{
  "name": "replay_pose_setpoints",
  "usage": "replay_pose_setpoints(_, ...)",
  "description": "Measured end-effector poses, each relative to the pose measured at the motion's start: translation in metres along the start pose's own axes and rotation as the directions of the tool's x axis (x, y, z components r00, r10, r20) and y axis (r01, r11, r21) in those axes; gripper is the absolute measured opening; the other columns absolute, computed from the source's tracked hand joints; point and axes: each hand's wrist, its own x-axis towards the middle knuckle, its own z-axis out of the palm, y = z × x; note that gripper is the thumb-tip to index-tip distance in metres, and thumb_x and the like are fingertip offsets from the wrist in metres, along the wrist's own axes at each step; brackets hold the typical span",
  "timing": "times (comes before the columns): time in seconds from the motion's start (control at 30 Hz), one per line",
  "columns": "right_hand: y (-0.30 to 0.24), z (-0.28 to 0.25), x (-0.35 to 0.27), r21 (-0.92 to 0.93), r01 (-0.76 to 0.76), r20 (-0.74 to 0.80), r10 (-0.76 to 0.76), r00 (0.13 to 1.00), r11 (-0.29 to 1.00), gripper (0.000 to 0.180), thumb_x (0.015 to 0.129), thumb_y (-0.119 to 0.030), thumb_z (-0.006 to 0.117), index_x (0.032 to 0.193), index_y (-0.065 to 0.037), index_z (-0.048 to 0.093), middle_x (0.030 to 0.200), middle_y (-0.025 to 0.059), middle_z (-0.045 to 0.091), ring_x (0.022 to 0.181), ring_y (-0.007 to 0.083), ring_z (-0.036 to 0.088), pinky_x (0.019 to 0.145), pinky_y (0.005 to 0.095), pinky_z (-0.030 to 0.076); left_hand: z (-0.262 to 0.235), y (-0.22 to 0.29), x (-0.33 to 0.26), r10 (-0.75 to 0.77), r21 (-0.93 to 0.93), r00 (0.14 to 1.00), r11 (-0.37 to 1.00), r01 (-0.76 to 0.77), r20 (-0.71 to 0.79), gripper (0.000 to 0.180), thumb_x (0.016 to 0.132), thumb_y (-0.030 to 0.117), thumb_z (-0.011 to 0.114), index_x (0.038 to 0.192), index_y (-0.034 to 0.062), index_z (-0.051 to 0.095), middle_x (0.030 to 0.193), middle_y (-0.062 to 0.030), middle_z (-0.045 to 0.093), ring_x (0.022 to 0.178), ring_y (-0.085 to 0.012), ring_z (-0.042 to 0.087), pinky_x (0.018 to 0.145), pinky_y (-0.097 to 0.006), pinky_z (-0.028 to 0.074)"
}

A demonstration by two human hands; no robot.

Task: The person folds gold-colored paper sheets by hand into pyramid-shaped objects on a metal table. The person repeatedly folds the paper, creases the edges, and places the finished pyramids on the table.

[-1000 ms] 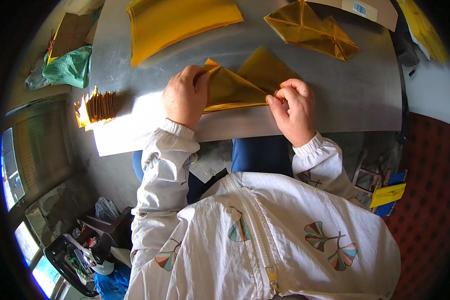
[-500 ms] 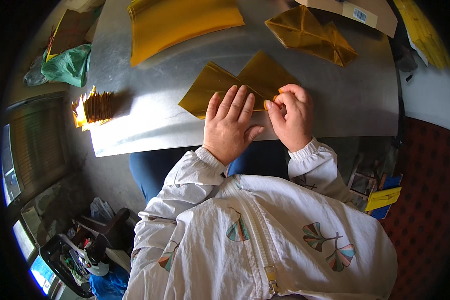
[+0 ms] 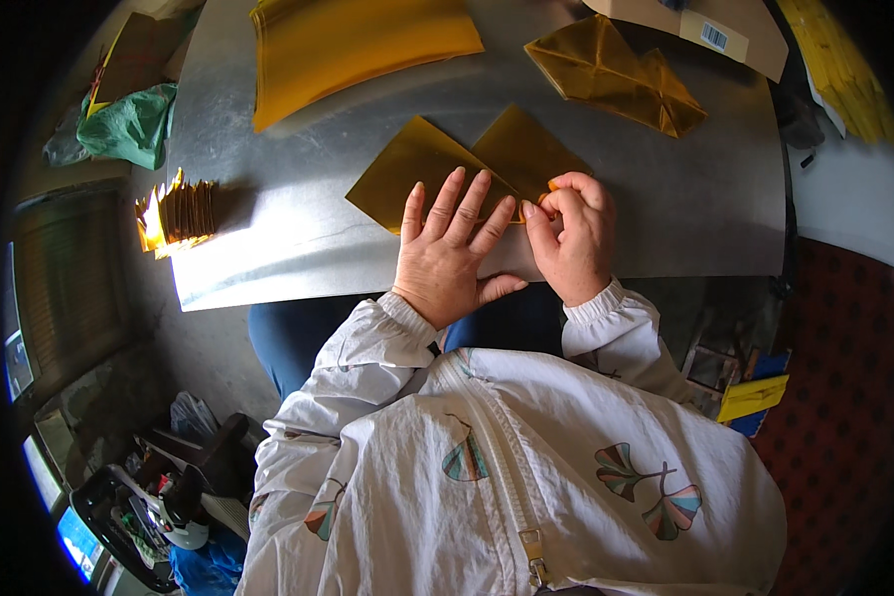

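A sheet of shiny gold foil paper [image 3: 407, 174], folded so that two points stand up at its far side, lies on the metal table near the front edge. Across its near part my left hand [image 3: 451, 248] rests flat, fingers spread and the thumb pointing right. At the paper's right end my right hand [image 3: 578, 236] is closed, with thumb and fingers pinching the near corner. Some of that corner is hidden behind the fingers.
A stack of flat gold sheets [image 3: 358, 50] lies at the far left of the metal table [image 3: 685, 219]. Folded gold pieces [image 3: 616, 74] and a cardboard box [image 3: 745, 38] are at the far right. Several upright folded pieces [image 3: 176, 214] stand at the left edge, near a green plastic bag [image 3: 129, 129].
My left hand's fingers have spread wider on the paper. The right hand keeps its pinch at the corner. The whole view has shifted slightly.
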Motion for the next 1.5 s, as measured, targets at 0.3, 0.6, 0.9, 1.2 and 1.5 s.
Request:
replay_pose_setpoints(0.3, 0.0006, -0.0003, -0.0015, 0.0, 0.001, -0.007, -0.001, 1.0, 1.0, 0.019, 0.078, -0.016, 0.074, 0.076, -0.007, 0.058, 0.107, 0.0119, 0.058, 0.094, 0.0307, 0.056, 0.085, 0.0431, 0.043, -0.0009, 0.0006, 0.0012, 0.0, 0.061, 1.0, 0.998, -0.002, 0.024, 0.09, 0.075, 0.084, 0.042, 0.14, 0.0234, 0.048, 0.149, -0.011, 0.04, 0.138, -0.0333, 0.036, 0.112, -0.058, 0.02)
replay_pose_setpoints(0.6, 0.0049, -0.0012, -0.0077, 0.127, -0.098, 0.033, 0.095, 0.995, 0.987, 0.018, 0.08, -0.014, 0.073, 0.078, -0.005, 0.058, 0.111, 0.0139, 0.056, 0.095, 0.0308, 0.055, 0.085, 0.0424, 0.044, -0.0004, -0.0001, 0.0006, 0.005, 0.058, 0.999, 0.998, -0.007, 0.035, 0.089, 0.075, 0.084, 0.042, 0.14, 0.0229, 0.048, 0.148, -0.0108, 0.041, 0.138, -0.033, 0.037, 0.112, -0.058, 0.02)
replay_pose_setpoints(0.9, 0.0024, -0.0016, -0.0061, 0.119, -0.114, 0.043, 0.109, 0.993, 0.986, 0.019, 0.08, -0.014, 0.073, 0.077, -0.005, 0.057, 0.112, 0.0146, 0.056, 0.097, 0.0305, 0.055, 0.085, 0.0421, 0.045, -0.0001, 0.0004, 0.0009, 0.002, 0.061, 0.999, 0.998, -0.004, 0.042, 0.088, 0.075, 0.083, 0.043, 0.139, 0.0223, 0.049, 0.148, -0.0109, 0.041, 0.138, -0.0326, 0.037, 0.111, -0.058, 0.02)
replay_pose_setpoints(1.2, 0.0015, 0.0002, -0.0063, 0.117, -0.12, 0.027, 0.118, 0.993, 0.986, 0.02, 0.079, -0.013, 0.074, 0.075, -0.006, 0.056, 0.111, 0.0153, 0.057, 0.098, 0.032, 0.055, 0.086, 0.0431, 0.045, -0.0006, 0.0004, 0.0017, 0.006, 0.057, 0.999, 0.998, -0.008, 0.035, 0.088, 0.075, 0.083, 0.043, 0.139, 0.0233, 0.049, 0.148, -0.0107, 0.042, 0.137, -0.0322, 0.038, 0.112, -0.057, 0.021)
replay_pose_setpoints(1.5, 0.0019, 0.0001, -0.0061, 0.105, -0.115, 0.022, 0.113, 0.993, 0.988, 0.019, 0.08, -0.013, 0.072, 0.075, -0.005, 0.055, 0.113, 0.0155, 0.056, 0.099, 0.033, 0.055, 0.087, 0.0428, 0.045, -0.0001, 0.0011, 0.0029, 0.013, 0.078, 1.0, 0.997, -0.014, 0.012, 0.088, 0.076, 0.085, 0.041, 0.139, 0.0235, 0.05, 0.148, -0.0106, 0.042, 0.137, -0.0318, 0.039, 0.112, -0.056, 0.022)
